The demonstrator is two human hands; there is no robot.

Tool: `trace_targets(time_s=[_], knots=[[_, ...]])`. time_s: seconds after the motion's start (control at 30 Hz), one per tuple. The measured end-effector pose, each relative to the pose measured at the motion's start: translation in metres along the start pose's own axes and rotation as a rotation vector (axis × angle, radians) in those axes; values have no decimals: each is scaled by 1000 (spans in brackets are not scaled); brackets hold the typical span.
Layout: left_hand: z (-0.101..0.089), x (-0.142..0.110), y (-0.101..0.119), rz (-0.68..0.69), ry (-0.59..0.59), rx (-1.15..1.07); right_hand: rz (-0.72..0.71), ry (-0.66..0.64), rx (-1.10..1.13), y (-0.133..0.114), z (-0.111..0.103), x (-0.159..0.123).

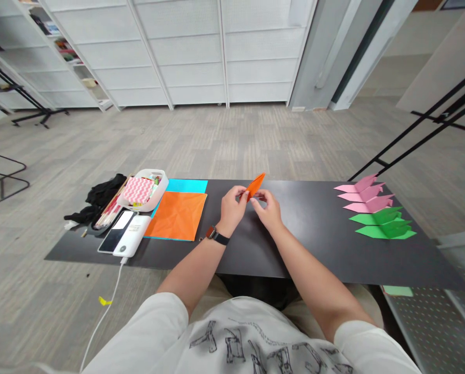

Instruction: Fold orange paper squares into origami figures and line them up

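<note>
Orange folded paper (256, 185) is pinched between my left hand's (233, 205) fingertips, right of the flat orange sheet (180, 215). My right hand (268, 209) curls close against it; whether those fingers grip, I cannot tell. Far right of the sheet sit pink folded pieces (362, 196) and green ones (384, 230).

Left hand (233, 206) pinching folded orange paper (256, 184) between fingers (239, 190); right hand (269, 209) at lower end. Left of fingers: flat orange sheet (180, 215), white basket (163, 183). Right of fingers, on table (310, 228): pink folded papers (365, 194), green folded papers (384, 230).
</note>
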State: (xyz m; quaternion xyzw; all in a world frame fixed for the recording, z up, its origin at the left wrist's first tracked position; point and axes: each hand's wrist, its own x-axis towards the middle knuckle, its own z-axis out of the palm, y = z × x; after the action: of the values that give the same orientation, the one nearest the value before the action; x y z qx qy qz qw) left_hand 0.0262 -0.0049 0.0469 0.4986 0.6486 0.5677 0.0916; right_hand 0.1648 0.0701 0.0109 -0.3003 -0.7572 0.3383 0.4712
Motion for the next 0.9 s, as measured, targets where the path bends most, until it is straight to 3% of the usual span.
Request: trace_targets(time_s=[0.13,0.3,0.5,0.67,0.9], knots=[[10,9,-22,8,19,-61,-34,49,-63,2,18,15],[24,9,-44,-3,21,-120,-83,83,-123,13,18,16],[29,9,-51,-39,-69,-184,-124,103,-168,14,10,17],[31,11,-58,-92,-68,-148,-157,177,-111,20,12,17],[26,12,-53,-72,-64,-167,-209,123,-82,17,9,20]])
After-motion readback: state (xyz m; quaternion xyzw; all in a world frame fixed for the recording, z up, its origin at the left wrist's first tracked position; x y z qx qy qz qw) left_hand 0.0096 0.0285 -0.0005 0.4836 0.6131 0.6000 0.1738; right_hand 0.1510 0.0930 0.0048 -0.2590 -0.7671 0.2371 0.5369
